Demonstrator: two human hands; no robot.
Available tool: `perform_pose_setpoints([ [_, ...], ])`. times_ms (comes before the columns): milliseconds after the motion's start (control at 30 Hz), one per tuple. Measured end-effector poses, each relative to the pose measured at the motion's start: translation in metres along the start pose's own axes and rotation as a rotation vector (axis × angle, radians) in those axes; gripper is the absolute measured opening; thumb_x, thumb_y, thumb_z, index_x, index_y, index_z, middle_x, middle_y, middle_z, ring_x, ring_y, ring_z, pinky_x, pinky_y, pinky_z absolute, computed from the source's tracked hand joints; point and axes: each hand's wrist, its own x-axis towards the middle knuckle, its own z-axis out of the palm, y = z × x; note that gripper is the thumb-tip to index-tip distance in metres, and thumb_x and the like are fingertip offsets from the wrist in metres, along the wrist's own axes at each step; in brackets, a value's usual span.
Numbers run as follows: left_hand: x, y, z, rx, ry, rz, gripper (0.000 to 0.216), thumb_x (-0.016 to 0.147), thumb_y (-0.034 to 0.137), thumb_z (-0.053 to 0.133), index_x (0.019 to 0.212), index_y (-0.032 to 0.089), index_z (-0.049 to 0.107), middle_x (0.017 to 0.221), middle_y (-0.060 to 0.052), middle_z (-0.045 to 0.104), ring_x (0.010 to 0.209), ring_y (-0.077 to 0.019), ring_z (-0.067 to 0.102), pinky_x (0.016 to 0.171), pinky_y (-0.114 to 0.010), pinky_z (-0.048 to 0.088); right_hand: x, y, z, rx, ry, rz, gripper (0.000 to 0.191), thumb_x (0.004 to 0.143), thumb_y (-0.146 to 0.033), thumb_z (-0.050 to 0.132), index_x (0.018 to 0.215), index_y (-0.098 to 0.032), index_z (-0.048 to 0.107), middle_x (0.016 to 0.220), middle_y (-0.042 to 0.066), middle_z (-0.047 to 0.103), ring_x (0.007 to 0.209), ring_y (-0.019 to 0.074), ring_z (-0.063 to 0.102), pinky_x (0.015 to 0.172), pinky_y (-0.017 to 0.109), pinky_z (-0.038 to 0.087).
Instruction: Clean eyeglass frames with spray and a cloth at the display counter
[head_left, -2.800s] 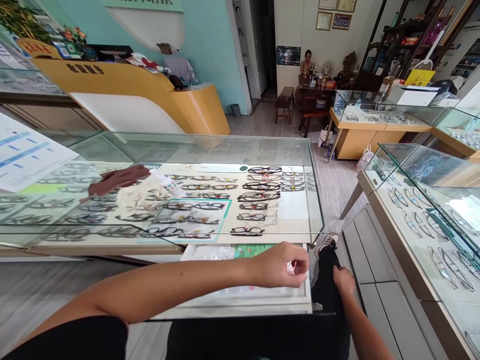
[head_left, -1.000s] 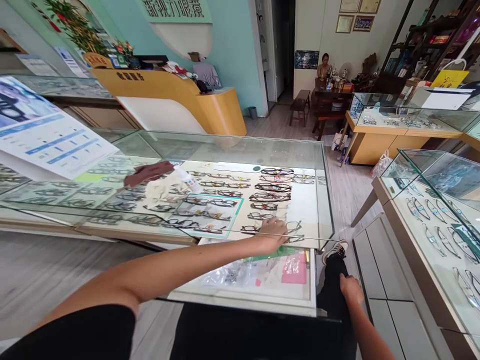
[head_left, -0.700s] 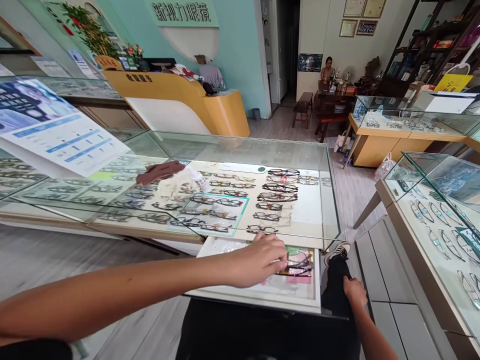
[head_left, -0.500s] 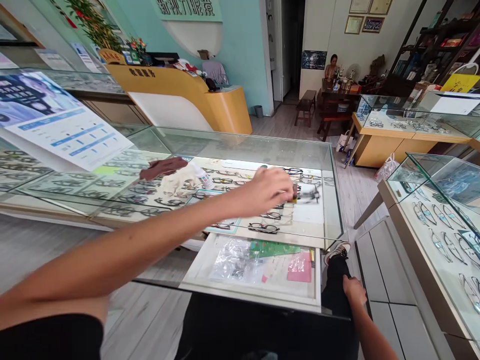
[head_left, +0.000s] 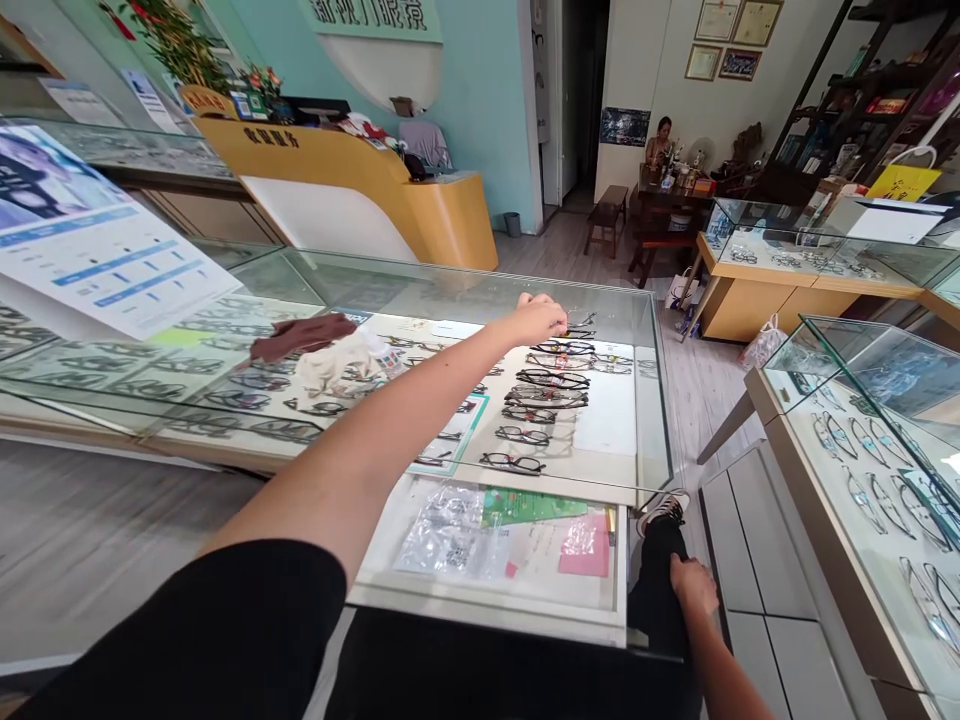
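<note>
My left hand [head_left: 537, 320] reaches far across the glass display case [head_left: 645, 400], fingers closed on a pair of glasses [head_left: 579, 326] held over the case's far right part. Rows of glasses [head_left: 541, 400] lie inside the case below it. My right hand [head_left: 691, 585] rests on my black-trousered thigh, fingers loosely curled with nothing in them. An open white drawer [head_left: 480, 605] juts out under the case, with plastic bags [head_left: 450, 522], a green card [head_left: 525, 505] and a pink pad [head_left: 586, 555] in it.
A brown cloth [head_left: 300, 335], a white cloth [head_left: 330, 365] and a small bottle [head_left: 384, 355] lie on the glass at left. A printed board [head_left: 97, 265] leans further left. Another glass case [head_left: 862, 440] stands at right. A person sits at a table [head_left: 660, 140] far back.
My left hand went from the drawer's plastic bags into the case, came out holding glasses, and has carried them up over the glass top to its far side. My right hand stayed on my thigh.
</note>
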Motion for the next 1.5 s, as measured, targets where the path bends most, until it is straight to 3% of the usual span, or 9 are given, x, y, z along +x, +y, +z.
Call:
perform_pose_setpoints([
  [433,0.008,-0.011,0.013,0.099,-0.027,0.041,0.025,0.104,0.033,0.055,0.099,0.025,0.078,0.138,-0.004,0.077,0.146,-0.032,0.045,0.115,-0.051,0.03,0.001,0.007,0.0,0.018,-0.025,0.01,0.059,0.11,-0.044,0.036,0.144,-0.01,0.071,0.15,0.026,0.065,0.142,0.0395,0.063,0.109,0.05,0.055],
  [700,-0.005,0.012,-0.002,0.198,-0.014,0.036,0.034,0.106,0.031,0.049,0.109,0.019,0.081,0.166,-0.014,0.056,0.158,-0.0397,0.037,0.12,-0.058,0.031,-0.001,0.01,0.0,0.04,-0.003,0.006,0.053,0.108,-0.04,0.041,0.137,-0.013,0.075,0.147,0.025,0.067,0.138,0.0403,0.066,0.108,0.052,0.056],
  [800,-0.016,0.037,-0.017,0.197,0.113,0.057,0.024,0.099,0.028,0.058,0.103,0.018,0.079,0.157,-0.016,0.063,0.151,-0.0397,0.044,0.118,-0.059,0.034,-0.001,0.01,0.0,0.042,-0.004,0.009,0.054,0.108,-0.041,0.04,0.137,-0.013,0.076,0.147,0.025,0.067,0.139,0.0403,0.065,0.107,0.051,0.057],
  [867,-0.036,0.066,-0.029,0.109,0.247,0.13,0.014,0.092,0.023,0.061,0.093,0.018,0.074,0.129,-0.015,0.075,0.131,-0.0355,0.06,0.112,-0.055,0.041,0.0,0.011,0.0,0.042,-0.008,0.011,0.056,0.108,-0.042,0.039,0.139,-0.012,0.074,0.149,0.026,0.066,0.14,0.0406,0.064,0.107,0.051,0.057],
  [1000,-0.12,0.15,-0.037,-0.415,0.238,0.377,0.012,0.093,0.024,0.059,0.082,0.022,0.064,0.084,-0.002,0.073,0.081,-0.0199,0.065,0.087,-0.037,0.051,0.001,0.013,0.001,0.039,-0.017,0.016,0.06,0.108,-0.043,0.037,0.144,-0.008,0.071,0.15,0.026,0.065,0.141,0.0401,0.063,0.109,0.05,0.056],
  [1133,-0.206,0.211,-0.007,-0.784,-0.132,0.667,0.011,0.091,0.018,0.065,0.082,0.023,0.062,0.073,0.002,0.072,0.066,-0.0134,0.06,0.077,-0.029,0.05,0.003,0.014,0.003,0.031,-0.008,0.017,0.059,0.107,-0.044,0.038,0.14,-0.011,0.073,0.146,0.026,0.067,0.138,0.0397,0.066,0.105,0.05,0.058],
  [1233,-0.22,0.215,0.036,-0.875,-0.378,0.531,0.019,0.095,0.021,0.067,0.078,0.022,0.058,0.073,0.003,0.071,0.066,-0.0117,0.062,0.071,-0.025,0.048,0.003,0.015,0.005,0.03,0.0,0.007,0.056,0.107,-0.043,0.039,0.137,-0.012,0.075,0.144,0.026,0.068,0.136,0.0397,0.067,0.103,0.05,0.059],
  [1300,-0.208,0.205,0.067,-0.756,-0.405,0.369,0.023,0.101,0.022,0.058,0.078,0.022,0.053,0.07,0.003,0.066,0.063,-0.0125,0.06,0.066,-0.025,0.045,0.003,0.016,0.006,0.032,0.001,0.001,0.055,0.107,-0.042,0.038,0.135,-0.013,0.075,0.143,0.026,0.068,0.136,0.0395,0.066,0.104,0.05,0.058],
  [1500,-0.165,0.171,0.147,-0.213,-0.208,0.47,0.027,0.11,0.03,0.047,0.084,0.023,0.053,0.081,-0.002,0.069,0.076,-0.0197,0.063,0.083,-0.033,0.05,0.003,0.02,0.008,0.05,0.006,0.01,0.052,0.108,-0.041,0.04,0.134,-0.014,0.076,0.143,0.024,0.069,0.137,0.0387,0.066,0.107,0.048,0.058],
])
